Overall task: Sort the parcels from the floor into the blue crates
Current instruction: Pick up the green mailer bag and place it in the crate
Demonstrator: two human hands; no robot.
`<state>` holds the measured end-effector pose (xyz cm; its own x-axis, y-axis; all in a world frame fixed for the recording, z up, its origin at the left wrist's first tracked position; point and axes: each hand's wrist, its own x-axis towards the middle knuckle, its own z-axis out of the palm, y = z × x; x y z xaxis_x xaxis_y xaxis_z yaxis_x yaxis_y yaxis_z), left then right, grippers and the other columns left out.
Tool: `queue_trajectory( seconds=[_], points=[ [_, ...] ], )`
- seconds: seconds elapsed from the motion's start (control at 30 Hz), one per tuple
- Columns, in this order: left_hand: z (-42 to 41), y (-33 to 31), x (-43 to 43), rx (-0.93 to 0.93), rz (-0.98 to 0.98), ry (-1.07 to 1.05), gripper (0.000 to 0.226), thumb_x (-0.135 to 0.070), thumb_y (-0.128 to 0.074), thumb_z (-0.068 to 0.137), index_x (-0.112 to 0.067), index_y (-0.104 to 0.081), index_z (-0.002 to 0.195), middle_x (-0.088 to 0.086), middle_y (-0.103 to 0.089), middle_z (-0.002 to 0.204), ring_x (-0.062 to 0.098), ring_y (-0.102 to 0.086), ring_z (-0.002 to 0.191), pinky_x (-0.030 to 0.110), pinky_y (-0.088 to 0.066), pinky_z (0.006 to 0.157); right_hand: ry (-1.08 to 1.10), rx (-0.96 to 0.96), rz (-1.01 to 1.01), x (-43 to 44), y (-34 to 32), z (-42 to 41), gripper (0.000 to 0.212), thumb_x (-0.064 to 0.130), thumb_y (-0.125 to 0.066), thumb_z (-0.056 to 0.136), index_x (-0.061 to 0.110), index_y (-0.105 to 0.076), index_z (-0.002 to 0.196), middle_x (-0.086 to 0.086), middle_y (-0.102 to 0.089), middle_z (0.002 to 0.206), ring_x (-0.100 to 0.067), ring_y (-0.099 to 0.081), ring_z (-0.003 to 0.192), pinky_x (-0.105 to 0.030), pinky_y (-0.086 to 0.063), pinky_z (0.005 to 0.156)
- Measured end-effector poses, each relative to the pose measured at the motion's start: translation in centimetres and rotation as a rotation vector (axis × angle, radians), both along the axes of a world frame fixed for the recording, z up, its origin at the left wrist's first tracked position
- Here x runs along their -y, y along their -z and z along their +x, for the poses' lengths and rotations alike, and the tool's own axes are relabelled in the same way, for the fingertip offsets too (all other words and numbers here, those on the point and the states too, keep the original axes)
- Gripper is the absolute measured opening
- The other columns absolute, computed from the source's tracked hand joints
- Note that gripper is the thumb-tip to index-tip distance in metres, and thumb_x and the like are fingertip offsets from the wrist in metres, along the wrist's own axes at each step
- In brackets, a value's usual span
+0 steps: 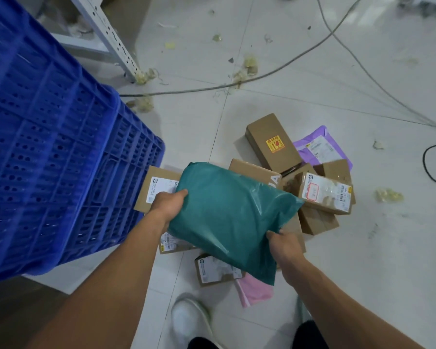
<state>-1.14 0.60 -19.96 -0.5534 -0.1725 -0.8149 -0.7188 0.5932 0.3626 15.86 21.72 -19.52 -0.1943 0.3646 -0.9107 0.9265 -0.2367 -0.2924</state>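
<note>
A green plastic mailer bag (227, 212) hangs above the parcel pile, held between both hands. My left hand (168, 205) grips its left edge, thumb on top. My right hand (283, 245) pinches its lower right edge. Under it on the white floor lie several cardboard boxes, among them a long box with a yellow sticker (272, 143) and a labelled box (325, 192). A purple mailer (320, 147) and a pink mailer (256, 289) lie at the pile's edges. The stacked blue crates (51, 147) stand at the left, their slotted side wall towards me.
Grey cables (275, 74) snake across the tiled floor behind the pile, and a black cable (428, 167) loops at the right. A metal shelf leg (111, 39) stands behind the crates. Scraps of litter dot the floor. My white shoe (189, 321) is just below the pile.
</note>
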Motion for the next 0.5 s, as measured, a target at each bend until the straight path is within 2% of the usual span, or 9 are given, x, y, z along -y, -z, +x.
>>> queue_trajectory(
  seconds=[0.1,0.2,0.27,0.33,0.43,0.5],
  points=[
    [0.9,-1.4,0.4,-0.016,0.024,-0.064,0.036,-0.038,-0.058,0.097,-0.012,-0.061,0.122,0.004,-0.064,0.099,0.026,-0.063,0.091,0.037,-0.052,0.080,-0.055,-0.049,0.027,-0.7,-2.0,0.2,0.020,0.021,-0.043,0.103,0.017,-0.059,0.115,0.002,-0.060,0.096,-0.022,-0.057,0.097,-0.038,-0.044,0.089],
    [1.6,-5.6,-0.1,-0.033,0.088,-0.140,0.019,-0.034,-0.060,0.096,-0.018,-0.063,0.107,0.001,-0.067,0.088,0.022,-0.066,0.080,0.028,-0.049,0.061,-0.084,-0.083,0.056,-2.0,-6.4,0.1,0.028,0.019,-0.043,0.102,0.013,-0.061,0.123,0.001,-0.061,0.100,-0.024,-0.057,0.099,-0.038,-0.043,0.089],
    [2.9,-9.1,-0.2,0.011,0.138,-0.192,0.021,-0.032,-0.061,0.095,-0.017,-0.065,0.109,0.005,-0.071,0.096,0.026,-0.069,0.086,0.029,-0.053,0.062,-0.116,-0.092,0.061,-3.1,-10.2,0.2,0.030,0.016,-0.044,0.101,0.010,-0.061,0.125,-0.002,-0.060,0.107,-0.025,-0.055,0.101,-0.038,-0.043,0.091],
    [4.3,-12.8,-0.2,0.018,0.165,-0.224,0.024,-0.031,-0.060,0.095,-0.016,-0.066,0.113,0.007,-0.073,0.103,0.027,-0.070,0.093,0.034,-0.057,0.071,-0.135,-0.129,0.088,-4.6,-14.3,-0.1,0.030,0.016,-0.047,0.100,0.009,-0.063,0.124,-0.004,-0.062,0.116,-0.027,-0.056,0.107,-0.043,-0.044,0.100],
    [6.5,-19.5,-0.4,0.003,0.217,-0.257,0.026,-0.025,-0.057,0.098,-0.012,-0.066,0.119,0.008,-0.073,0.111,0.027,-0.070,0.099,0.039,-0.058,0.083,-0.171,-0.154,0.106,-7.2,-21.4,-1.2,0.024,0.020,-0.049,0.099,0.016,-0.065,0.116,-0.004,-0.063,0.118,-0.028,-0.058,0.108,-0.047,-0.044,0.104],
    [8.2,-24.6,-0.6,-0.030,0.253,-0.335,0.024,-0.022,-0.057,0.099,-0.011,-0.066,0.118,0.008,-0.074,0.109,0.022,-0.072,0.093,0.032,-0.059,0.071,-0.245,-0.186,0.098,-8.7,-26.2,-2.0,0.024,0.022,-0.049,0.098,0.015,-0.066,0.115,-0.007,-0.065,0.119,-0.028,-0.060,0.109,-0.048,-0.045,0.104]
  ],
)
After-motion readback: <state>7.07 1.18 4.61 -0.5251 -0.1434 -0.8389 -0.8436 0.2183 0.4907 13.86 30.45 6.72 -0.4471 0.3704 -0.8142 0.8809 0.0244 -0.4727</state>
